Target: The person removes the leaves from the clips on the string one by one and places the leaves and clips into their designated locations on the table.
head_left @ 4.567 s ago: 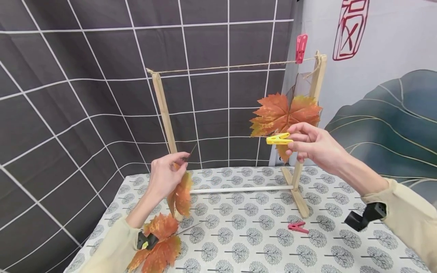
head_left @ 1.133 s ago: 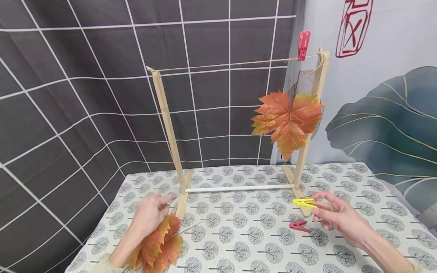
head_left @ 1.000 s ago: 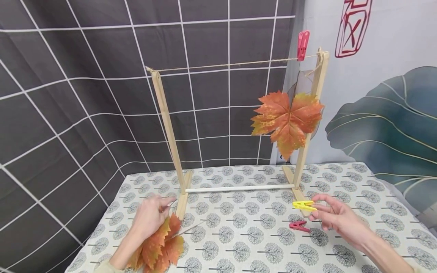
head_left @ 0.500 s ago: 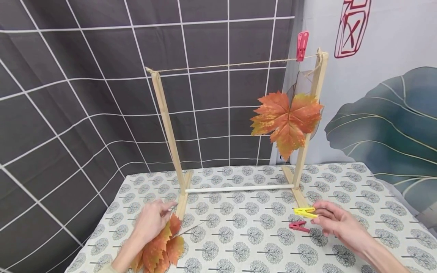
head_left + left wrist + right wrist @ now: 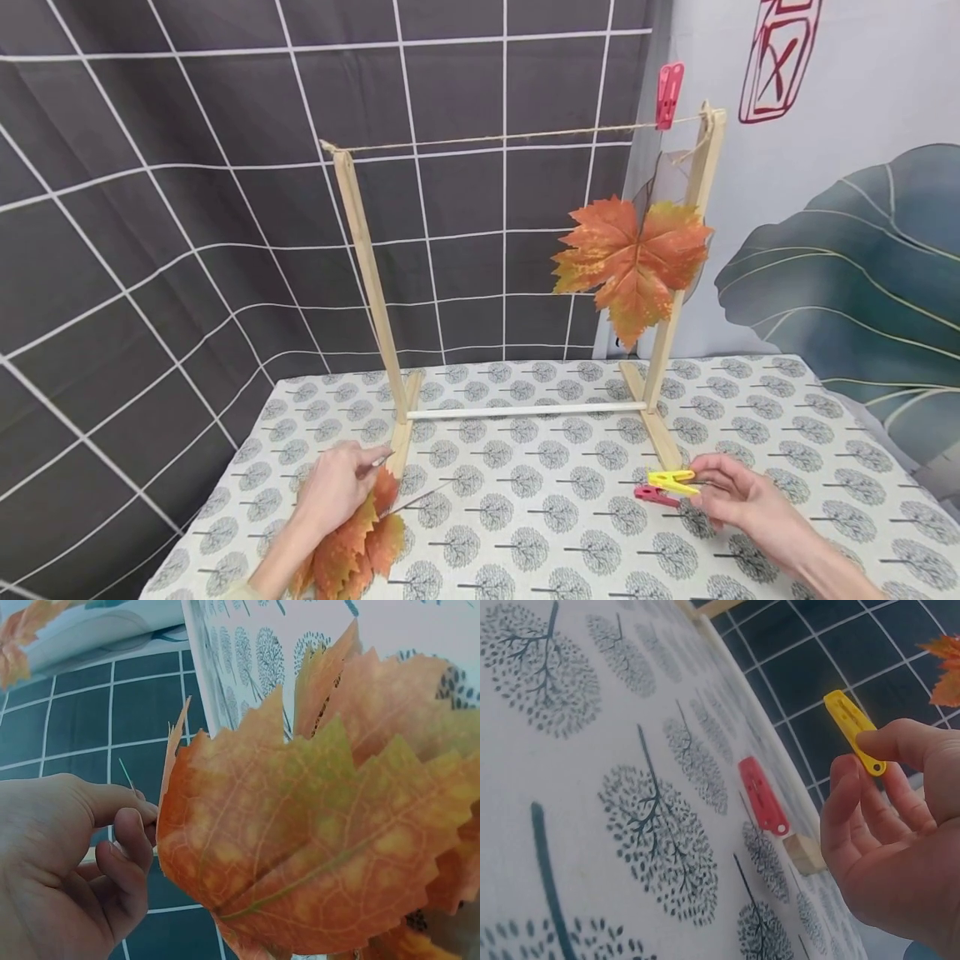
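Note:
My left hand (image 5: 337, 492) pinches the stem of an orange artificial maple leaf (image 5: 315, 840), which hangs below the fingers. Beneath it a second maple leaf (image 5: 387, 542) lies on the cloth, its stem pointing right. At the right, my right hand (image 5: 742, 500) pinches a yellow clothespin (image 5: 670, 481) by its handle end, between thumb and fingers. A pink clothespin (image 5: 652, 495) lies on the table, partly overlapped by the yellow one in the head view. Up on the twine (image 5: 480, 138), another pink clothespin (image 5: 670, 96) is clipped above a hanging maple leaf (image 5: 633, 262).
A wooden frame stands mid-table, with a left post (image 5: 367, 275), a right post (image 5: 703, 167) and a white bottom rod (image 5: 525, 410). The tablecloth (image 5: 525, 521) has a tree print. Behind hangs a dark checked curtain (image 5: 465, 208), with a pale printed cloth (image 5: 847, 92) to its right.
Both hands have come down from beside the frame, the left with its leaf over the lying leaf, the right with the yellow clothespin. Lately the yellow clothespin has sunk closer to the pink one.

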`<action>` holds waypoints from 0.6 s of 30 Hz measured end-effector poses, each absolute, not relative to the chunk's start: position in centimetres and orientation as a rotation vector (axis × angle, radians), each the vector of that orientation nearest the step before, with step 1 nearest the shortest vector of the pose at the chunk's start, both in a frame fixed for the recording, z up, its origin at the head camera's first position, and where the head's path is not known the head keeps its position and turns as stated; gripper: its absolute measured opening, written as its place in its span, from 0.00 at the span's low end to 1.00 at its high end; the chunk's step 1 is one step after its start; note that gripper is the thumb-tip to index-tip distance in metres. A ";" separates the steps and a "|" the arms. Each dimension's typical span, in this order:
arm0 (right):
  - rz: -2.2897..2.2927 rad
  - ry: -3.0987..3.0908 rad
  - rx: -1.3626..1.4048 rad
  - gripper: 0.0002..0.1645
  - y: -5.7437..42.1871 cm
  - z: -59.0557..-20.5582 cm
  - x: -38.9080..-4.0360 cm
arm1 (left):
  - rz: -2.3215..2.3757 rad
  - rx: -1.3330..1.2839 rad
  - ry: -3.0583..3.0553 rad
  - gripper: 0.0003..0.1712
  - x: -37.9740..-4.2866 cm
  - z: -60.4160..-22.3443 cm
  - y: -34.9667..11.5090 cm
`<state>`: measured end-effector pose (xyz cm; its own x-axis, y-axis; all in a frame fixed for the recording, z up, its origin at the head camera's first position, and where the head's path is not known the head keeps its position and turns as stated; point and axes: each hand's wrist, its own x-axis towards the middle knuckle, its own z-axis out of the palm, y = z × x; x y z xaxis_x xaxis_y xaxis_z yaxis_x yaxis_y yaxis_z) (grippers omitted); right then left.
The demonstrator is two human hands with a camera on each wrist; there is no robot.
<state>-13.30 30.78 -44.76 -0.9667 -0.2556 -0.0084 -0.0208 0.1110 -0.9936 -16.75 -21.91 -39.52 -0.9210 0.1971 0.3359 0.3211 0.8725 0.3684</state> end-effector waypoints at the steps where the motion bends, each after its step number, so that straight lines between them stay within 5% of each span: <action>1: -1.960 2.208 -0.286 0.24 30.8 -44.8 -13.2 | -0.616 -0.390 -2.758 0.19 -16.7 -39.6 -21.9; 18: -1.907 2.180 -0.306 0.20 31.0 -46.1 -12.8 | -0.679 -0.438 -2.755 0.17 -16.8 -41.2 -21.4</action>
<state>-12.80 30.99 -46.09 -0.9521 -0.3039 -0.0339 -0.0067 0.1316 -0.9913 -16.82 -21.43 -41.25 -0.9179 0.2246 0.3272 0.3508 0.8445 0.4046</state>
